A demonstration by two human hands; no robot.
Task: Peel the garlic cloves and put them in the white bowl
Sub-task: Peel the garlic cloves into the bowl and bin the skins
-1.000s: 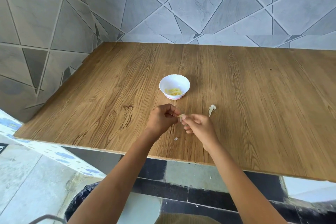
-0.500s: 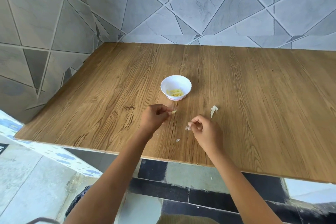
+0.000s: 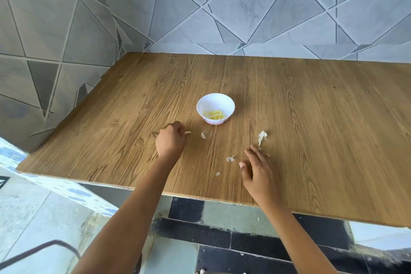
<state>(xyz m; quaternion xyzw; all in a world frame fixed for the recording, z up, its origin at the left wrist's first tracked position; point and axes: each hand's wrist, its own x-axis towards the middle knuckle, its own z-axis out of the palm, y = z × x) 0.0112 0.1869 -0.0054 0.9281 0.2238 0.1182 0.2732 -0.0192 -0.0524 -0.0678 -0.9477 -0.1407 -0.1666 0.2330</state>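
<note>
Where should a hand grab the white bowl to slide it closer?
Pinch the rim of the white bowl on its near-right side, thumb inside. It stands upright, flaring wide above a narrow foot, and the peeled cloves lie low in the bottom. The right hand is open; the left hand holds a garlic clove.

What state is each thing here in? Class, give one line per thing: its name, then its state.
white bowl: upright on the wooden table, holding cloves
peeled garlic cloves: heaped in the bowl's bottom
left grip: curled, pinching one garlic clove
garlic clove: pale, tip showing past the fingertips
right grip: open, fingers straight, holding nothing
garlic skins: loose scraps lying on the table
</note>
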